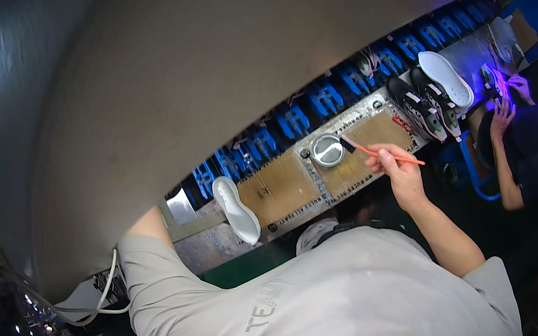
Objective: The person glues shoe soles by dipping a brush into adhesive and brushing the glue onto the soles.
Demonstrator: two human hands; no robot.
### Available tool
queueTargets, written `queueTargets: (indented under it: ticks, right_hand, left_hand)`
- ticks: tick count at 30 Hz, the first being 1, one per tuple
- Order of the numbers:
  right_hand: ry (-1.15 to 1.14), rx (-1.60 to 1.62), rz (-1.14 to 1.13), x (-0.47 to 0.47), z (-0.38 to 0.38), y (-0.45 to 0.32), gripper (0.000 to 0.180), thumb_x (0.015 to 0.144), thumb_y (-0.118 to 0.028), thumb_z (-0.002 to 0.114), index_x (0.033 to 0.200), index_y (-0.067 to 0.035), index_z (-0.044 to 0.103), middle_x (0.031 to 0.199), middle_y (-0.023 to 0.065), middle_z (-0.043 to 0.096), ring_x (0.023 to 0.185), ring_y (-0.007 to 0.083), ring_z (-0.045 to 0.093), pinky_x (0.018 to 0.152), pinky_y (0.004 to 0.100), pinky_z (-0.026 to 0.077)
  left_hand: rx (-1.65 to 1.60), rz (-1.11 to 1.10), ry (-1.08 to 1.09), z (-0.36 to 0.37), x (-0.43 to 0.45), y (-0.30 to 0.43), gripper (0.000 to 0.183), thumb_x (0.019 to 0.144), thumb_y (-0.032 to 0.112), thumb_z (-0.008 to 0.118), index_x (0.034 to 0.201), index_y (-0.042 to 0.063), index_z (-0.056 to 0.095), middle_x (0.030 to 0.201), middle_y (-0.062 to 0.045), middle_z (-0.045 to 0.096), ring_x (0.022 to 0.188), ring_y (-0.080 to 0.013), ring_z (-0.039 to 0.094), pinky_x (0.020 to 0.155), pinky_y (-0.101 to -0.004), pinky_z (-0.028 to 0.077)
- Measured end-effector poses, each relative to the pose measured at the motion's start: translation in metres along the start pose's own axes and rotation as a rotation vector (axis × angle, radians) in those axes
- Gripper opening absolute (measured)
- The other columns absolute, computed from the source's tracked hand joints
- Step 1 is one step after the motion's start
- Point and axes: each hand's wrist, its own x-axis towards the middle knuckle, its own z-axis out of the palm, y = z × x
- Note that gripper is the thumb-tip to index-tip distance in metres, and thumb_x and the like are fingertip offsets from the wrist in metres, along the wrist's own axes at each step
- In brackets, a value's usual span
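My right hand (398, 167) grips the thin orange-red handle of a brush (363, 150). The brush's dark bristle end lies just right of a round metal tin (328, 150) with shiny, pale contents; whether it touches the rim I cannot tell. Under the tin is a bench top of brown cardboard (278, 190) edged with clear printed tape. On the bench's left part rests a white shoe sole (237, 211), its hollow side up. My left forearm passes behind a large grey metal hood, which hides the left hand.
The metal hood (229, 57) fills the upper view. Behind the bench runs a row of blue holders (293, 122). Black shoes (422, 107) and another white sole (446, 79) lie to the right. Beyond, a co-worker's hands (503, 115) hold a shoe under purple light. A pale cable (93, 310) hangs left.
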Motion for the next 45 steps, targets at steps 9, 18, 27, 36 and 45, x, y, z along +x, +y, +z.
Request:
queueTargets:
  ticks: [9, 18, 27, 36, 45]
  right_hand:
    - [-0.251, -0.399, -0.031, 0.052, 0.001, 0.032, 0.028, 0.105, -0.022, 0.060, 0.115, 0.002, 0.071, 0.092, 0.0068, 0.073, 0.086, 0.0122, 0.065, 0.080, 0.0277, 0.052]
    - [-0.430, -0.925, -0.083, 0.090, 0.028, 0.034, 0.025, 0.098, -0.027, 0.066, 0.105, -0.005, 0.076, 0.090, 0.0142, 0.077, 0.081, 0.0281, 0.074, 0.074, 0.0370, 0.056]
    - [-0.442, -1.091, -0.083, 0.100, 0.029, 0.077, 0.028, 0.097, -0.031, 0.066, 0.105, -0.006, 0.077, 0.092, 0.0175, 0.076, 0.087, 0.0339, 0.073, 0.078, 0.0401, 0.056]
    - [-0.421, -0.864, -0.146, 0.091, 0.021, 0.069, 0.025, 0.097, -0.025, 0.067, 0.108, -0.004, 0.076, 0.092, 0.0148, 0.077, 0.085, 0.0261, 0.075, 0.077, 0.0349, 0.055]
    - [-0.459, -0.776, -0.178, 0.062, 0.031, 0.030, 0.025, 0.101, -0.022, 0.066, 0.114, -0.002, 0.073, 0.095, 0.0103, 0.076, 0.089, 0.0198, 0.071, 0.081, 0.0309, 0.054]
  left_hand:
    - [-0.564, 0.315, 0.737, -0.011, -0.069, 0.029, 0.025, 0.096, 0.020, 0.067, 0.110, 0.000, 0.074, 0.096, -0.018, 0.075, 0.087, -0.0320, 0.074, 0.079, -0.0391, 0.057]
    - [-0.219, -0.488, -0.425, 0.219, -0.358, -0.079, 0.067, 0.080, 0.043, 0.083, 0.119, -0.006, 0.059, 0.106, -0.029, 0.071, 0.101, -0.0459, 0.069, 0.088, -0.0523, 0.056]
    - [-0.212, -0.609, -0.537, 0.206, -0.361, -0.081, 0.072, 0.075, 0.039, 0.087, 0.128, 0.002, 0.057, 0.118, -0.025, 0.070, 0.111, -0.0442, 0.067, 0.094, -0.0575, 0.052]
    - [-0.295, -0.601, -0.168, 0.231, -0.383, -0.042, 0.076, 0.085, 0.039, 0.077, 0.133, -0.014, 0.050, 0.123, -0.036, 0.063, 0.119, -0.0478, 0.061, 0.100, -0.0523, 0.050]
    - [-0.727, -0.748, -0.664, 0.238, -0.353, -0.061, 0.063, 0.084, 0.030, 0.078, 0.131, -0.008, 0.059, 0.124, -0.024, 0.069, 0.108, -0.0351, 0.070, 0.096, -0.0426, 0.055]
